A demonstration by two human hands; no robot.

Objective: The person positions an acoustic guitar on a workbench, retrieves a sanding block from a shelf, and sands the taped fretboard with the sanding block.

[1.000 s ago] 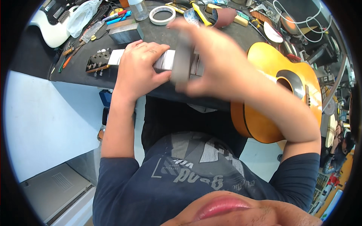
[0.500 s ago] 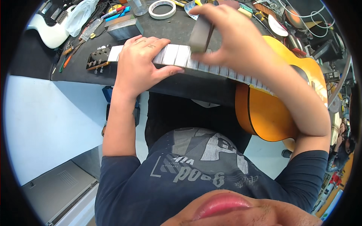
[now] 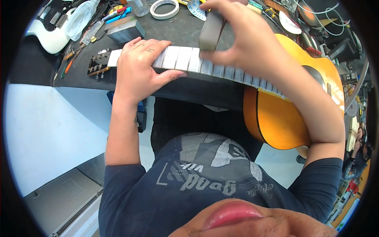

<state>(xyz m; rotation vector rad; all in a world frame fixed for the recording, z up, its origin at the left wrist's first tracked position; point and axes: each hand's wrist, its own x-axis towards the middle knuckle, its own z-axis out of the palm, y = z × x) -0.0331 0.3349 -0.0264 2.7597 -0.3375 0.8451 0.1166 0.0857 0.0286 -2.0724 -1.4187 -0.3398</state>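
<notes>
An acoustic guitar with an orange-yellow body (image 3: 280, 118) lies across the bench, its dark headstock (image 3: 99, 65) toward the left. Between the frets, its fretboard (image 3: 182, 58) looks pale and silvery. My left hand (image 3: 140, 65) grips the neck near the headstock, fingers over the fretboard and thumb along the near edge. In my right hand (image 3: 241, 43) is a grey rectangular block (image 3: 212, 31), pinched between thumb and fingers. The block is tilted over the middle of the fretboard; whether it touches the frets I cannot tell.
Behind the neck are a dark metal-faced block (image 3: 125, 31), a tape roll (image 3: 164, 9) and a clear container (image 3: 139, 7). A white guitar body (image 3: 49, 37) and several hand tools sit at the left. Tools and cables crowd the back right.
The view has shifted slightly, moving the neck and my left hand a little left in it. The block in my right hand has moved slightly right along the neck. Both grips are unchanged.
</notes>
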